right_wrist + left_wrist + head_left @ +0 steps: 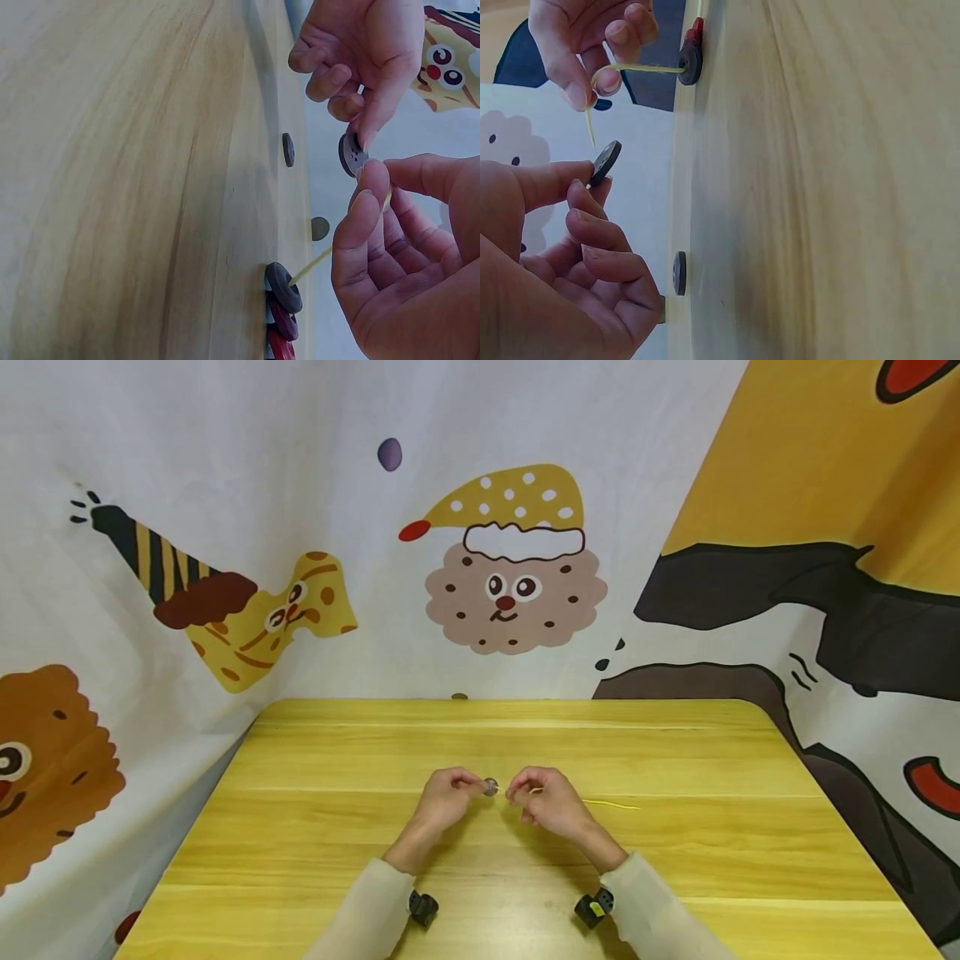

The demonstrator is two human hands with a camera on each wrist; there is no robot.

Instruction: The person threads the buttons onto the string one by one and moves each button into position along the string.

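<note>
Between thumb and fingertip, my left hand pinches a dark round button, held up on edge above the table. Small holes show in its face in the right wrist view. My right hand pinches a yellow string near its end, and the thin tip sticks out close to the button. Farther along, the string runs through a dark button resting on the table, with a dark red button and a brighter red one right behind it.
A single dark button lies loose on the wooden table. The string's tail trails to the right past my right hand. A cartoon-printed curtain hangs behind the table's far edge.
</note>
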